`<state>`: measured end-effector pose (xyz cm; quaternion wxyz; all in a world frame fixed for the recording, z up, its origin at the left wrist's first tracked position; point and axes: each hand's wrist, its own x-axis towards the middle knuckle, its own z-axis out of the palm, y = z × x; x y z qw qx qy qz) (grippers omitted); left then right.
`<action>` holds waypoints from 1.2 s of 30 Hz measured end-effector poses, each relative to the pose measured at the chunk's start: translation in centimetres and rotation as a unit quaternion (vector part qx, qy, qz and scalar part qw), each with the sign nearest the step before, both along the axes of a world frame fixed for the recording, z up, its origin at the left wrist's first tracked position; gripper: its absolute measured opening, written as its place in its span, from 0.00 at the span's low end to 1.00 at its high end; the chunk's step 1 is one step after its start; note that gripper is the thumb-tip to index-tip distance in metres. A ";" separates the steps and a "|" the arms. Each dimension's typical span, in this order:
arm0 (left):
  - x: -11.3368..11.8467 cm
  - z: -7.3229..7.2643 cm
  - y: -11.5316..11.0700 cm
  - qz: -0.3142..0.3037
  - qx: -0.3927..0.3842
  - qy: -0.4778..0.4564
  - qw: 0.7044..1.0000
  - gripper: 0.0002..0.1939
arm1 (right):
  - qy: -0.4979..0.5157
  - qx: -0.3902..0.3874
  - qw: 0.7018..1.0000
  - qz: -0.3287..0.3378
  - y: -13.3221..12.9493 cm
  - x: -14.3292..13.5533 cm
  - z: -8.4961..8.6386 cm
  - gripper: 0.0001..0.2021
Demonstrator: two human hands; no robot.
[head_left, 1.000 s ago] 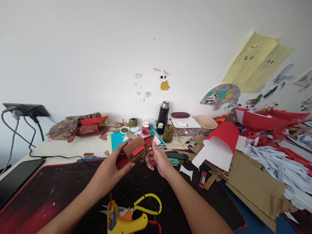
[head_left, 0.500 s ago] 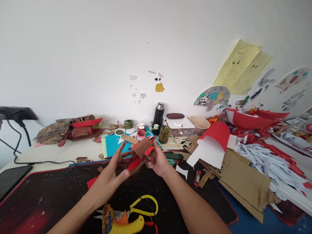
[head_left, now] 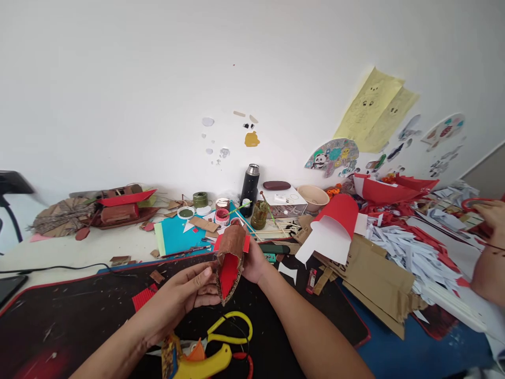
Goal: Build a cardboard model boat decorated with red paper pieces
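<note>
A small cardboard model boat [head_left: 230, 253] with a curved brown roof and a red inside is held up above the black mat, its pointed end facing me. My left hand [head_left: 193, 288] grips its left side, thumb and fingers at the hull's edge. Behind its right side, my right hand [head_left: 253, 260] is closed on it, with the fingers partly hidden by the boat. Below on the mat lie a yellow hot glue gun [head_left: 197, 360] and yellow-handled scissors [head_left: 236, 329]. A piece of red corrugated card [head_left: 144, 297] is near my left forearm.
Paint pots [head_left: 222, 216], a black flask [head_left: 250, 190] and a brush jar [head_left: 259, 215] stand at the back. Finished model boats [head_left: 122, 210] are at left. Right are cardboard sheets [head_left: 373, 284], a heap of paper strips [head_left: 410, 258] and another person's hand [head_left: 491, 216].
The boat has been turned so its pointed end now faces me and its red inside shows. My left hand has shifted its hold. Another person's arm has come into view at right.
</note>
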<state>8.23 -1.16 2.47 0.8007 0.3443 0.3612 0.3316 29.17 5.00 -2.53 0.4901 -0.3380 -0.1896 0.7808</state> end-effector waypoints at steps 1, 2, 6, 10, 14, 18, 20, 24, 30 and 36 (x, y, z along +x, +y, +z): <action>0.0 -0.1 0.0 -0.009 0.003 -0.004 1.000 0.27 | 0.006 0.003 1.000 0.002 -0.1 -0.1 0.1 0.25; 0.1 -0.2 0.0 -0.016 0.006 -0.008 1.000 0.27 | 0.012 0.006 1.000 0.003 -0.2 -0.2 0.2 0.25; 0.2 0.0 -0.1 -0.038 0.015 -0.017 0.999 0.26 | 0.018 0.002 1.000 0.004 -0.5 -0.5 0.7 0.26; 0.4 0.4 -0.2 -0.056 0.021 -0.022 0.998 0.26 | -0.019 0.012 0.999 0.025 -0.7 -0.5 0.6 0.28; 0.5 0.6 -0.2 -0.054 0.018 -0.021 0.998 0.25 | -0.022 0.032 0.999 0.035 -0.8 -0.5 0.6 0.29; 0.5 0.5 0.0 -0.034 0.014 -0.021 0.999 0.25 | -0.019 0.033 0.999 0.038 -0.9 -0.5 0.6 0.29; 0.3 0.4 0.2 -0.010 0.008 -0.019 1.000 0.25 | -0.033 0.029 0.998 0.033 -0.9 -0.5 0.7 0.29; -0.8 1.0 0.8 0.045 0.010 0.016 0.999 0.26 | -0.043 0.045 0.998 0.018 -0.9 -0.4 1.0 0.29; -3.5 2.3 1.9 0.091 0.060 0.043 0.993 0.30 | -0.053 0.050 0.997 -0.014 -1.0 -0.3 1.9 0.34; -4.9 2.3 3.3 0.173 0.135 0.119 0.968 0.28 | -0.094 0.094 0.991 -0.012 -1.3 -0.4 1.9 0.34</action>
